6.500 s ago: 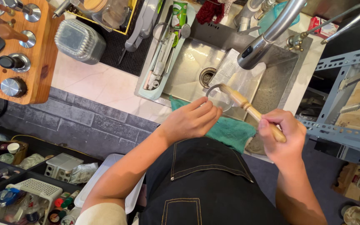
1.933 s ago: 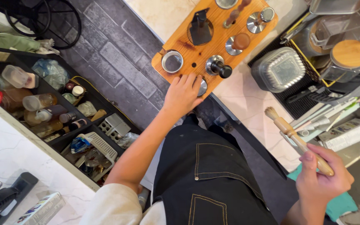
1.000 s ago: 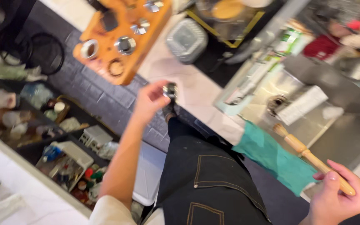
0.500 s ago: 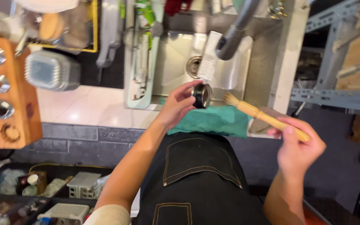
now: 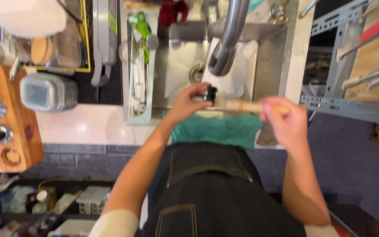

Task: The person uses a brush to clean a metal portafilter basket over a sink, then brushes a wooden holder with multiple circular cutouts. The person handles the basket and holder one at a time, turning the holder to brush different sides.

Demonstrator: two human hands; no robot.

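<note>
My left hand (image 5: 186, 103) holds a small round metal filter basket (image 5: 210, 93) over the front edge of the steel sink (image 5: 268, 57). My right hand (image 5: 286, 124) grips the wooden handle of a brush (image 5: 246, 106). The brush lies level, its bristle end pushed against the basket. Both hands sit just below the curved steel tap (image 5: 227, 41). A teal cloth (image 5: 218, 129) hangs over the counter edge under the hands, against my dark apron.
A wooden tray (image 5: 20, 127) with metal baskets and tampers sits on the left counter. A square clear lidded container (image 5: 47, 91) stands beside it. A pale green holder (image 5: 139, 66) with tools lies left of the sink. Metal shelving (image 5: 352, 66) stands right. Low shelves with bottles (image 5: 31, 202) sit below the counter.
My left hand took a metal basket from the wooden tray and carried it to the sink. The brush in my right hand has come up against it.
</note>
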